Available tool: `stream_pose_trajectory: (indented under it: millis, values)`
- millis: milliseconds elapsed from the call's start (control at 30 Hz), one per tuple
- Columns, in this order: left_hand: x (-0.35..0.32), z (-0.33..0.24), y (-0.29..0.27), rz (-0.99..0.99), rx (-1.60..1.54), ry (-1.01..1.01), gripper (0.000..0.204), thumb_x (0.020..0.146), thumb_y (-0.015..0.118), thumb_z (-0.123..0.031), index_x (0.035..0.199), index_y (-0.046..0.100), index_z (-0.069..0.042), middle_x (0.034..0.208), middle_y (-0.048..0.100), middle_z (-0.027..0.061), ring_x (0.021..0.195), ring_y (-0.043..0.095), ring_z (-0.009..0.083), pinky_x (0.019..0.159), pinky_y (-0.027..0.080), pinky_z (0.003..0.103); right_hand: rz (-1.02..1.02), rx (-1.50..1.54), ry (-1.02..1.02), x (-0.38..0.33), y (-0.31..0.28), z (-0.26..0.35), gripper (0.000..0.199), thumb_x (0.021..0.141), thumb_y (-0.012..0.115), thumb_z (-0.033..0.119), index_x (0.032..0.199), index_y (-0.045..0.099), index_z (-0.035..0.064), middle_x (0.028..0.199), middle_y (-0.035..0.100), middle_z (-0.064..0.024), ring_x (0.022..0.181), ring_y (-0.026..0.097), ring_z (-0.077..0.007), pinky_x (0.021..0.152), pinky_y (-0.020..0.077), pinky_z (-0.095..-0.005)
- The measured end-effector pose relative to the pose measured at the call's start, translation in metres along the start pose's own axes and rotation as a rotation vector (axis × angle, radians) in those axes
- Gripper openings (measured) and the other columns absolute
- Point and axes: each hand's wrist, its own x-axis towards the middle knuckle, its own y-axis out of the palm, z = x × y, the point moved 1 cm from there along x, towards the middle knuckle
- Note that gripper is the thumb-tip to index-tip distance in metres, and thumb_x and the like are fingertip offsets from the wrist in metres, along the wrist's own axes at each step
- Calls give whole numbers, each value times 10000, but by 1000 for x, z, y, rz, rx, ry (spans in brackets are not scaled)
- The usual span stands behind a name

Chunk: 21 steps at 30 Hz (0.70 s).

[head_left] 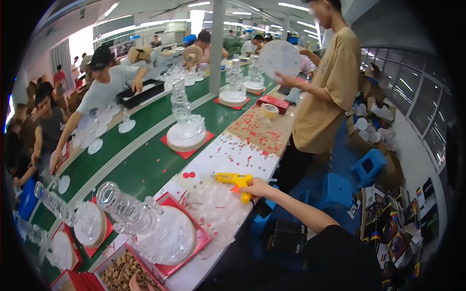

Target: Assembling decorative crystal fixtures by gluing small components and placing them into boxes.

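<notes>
The right hand (253, 188) is closed around the grip of a yellow hot glue gun (234, 178), a finger by its orange trigger; the gun's nozzle points left, over the near half of the worktop (264, 167), though whether it touches the surface cannot be told. The left hand (138, 282) shows only in part at the lower edge, in among the short brown tubes (124, 269) of a red box (112, 258); whether it grasps one or is loose cannot be told. That box's raised walls stand close about the left hand, and just beyond them a red tray (204, 242) bears a white round base (167, 235) with a tall clear plastic tower (128, 208) leaning up to the left in the view. The worktop's right edge runs just beside the right hand, and the forearm crosses it; past the edge are blue stools (336, 189) on the floor. Between gun and tray lies a crumpled translucent sheet (208, 206), low and flat, strewn with small bits. Two red discs (188, 175) sit left of the nozzle, near the border with the green conveyor (141, 167). Farther up, a tape roll (268, 111) stands near a person in a tan shirt (324, 92).
</notes>
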Motion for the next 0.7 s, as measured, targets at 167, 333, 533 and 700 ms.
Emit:
stream_pose_trajectory:
  millis: [167, 333, 533, 700]
  values:
    - [-10, -1, -11, -41, -141, -87, 293, 870, 610, -91, 1146, 584, 4, 1088, 601, 183, 981, 595, 257, 867, 469, 324, 126, 861, 9, -36, 10, 20, 296, 843, 637, 211, 1041, 566, 3, 782, 599, -72, 647, 596, -155, 570, 498, -296]
    - [-37, -17, -14, -125, -503, -244, 204, 954, 500, -131, 1038, 620, 11, 1007, 630, 242, 885, 632, 358, 814, 518, 444, 157, 850, -440, -117, 3, 62, 366, 867, 606, 134, 1175, 466, -5, 1055, 593, -92, 852, 627, -155, 649, 518, -285]
    - [-33, -70, -3, -148, -850, -156, 258, 886, 593, -23, 1139, 564, 11, 1056, 620, 151, 977, 591, 205, 829, 491, 284, 602, 786, -296, -156, 19, 100, 563, 832, 645, 102, 1319, 369, 45, 1217, 517, -109, 1018, 575, -200, 897, 455, -325]
    - [-32, -103, 9, -289, -1082, -339, 194, 840, 602, 20, 1029, 561, 16, 947, 606, 110, 786, 617, 172, 681, 557, 317, 833, 970, -464, -194, 18, 131, 673, 797, 664, 161, 1348, 320, -16, 1059, 617, -191, 993, 616, -309, 877, 484, -423]
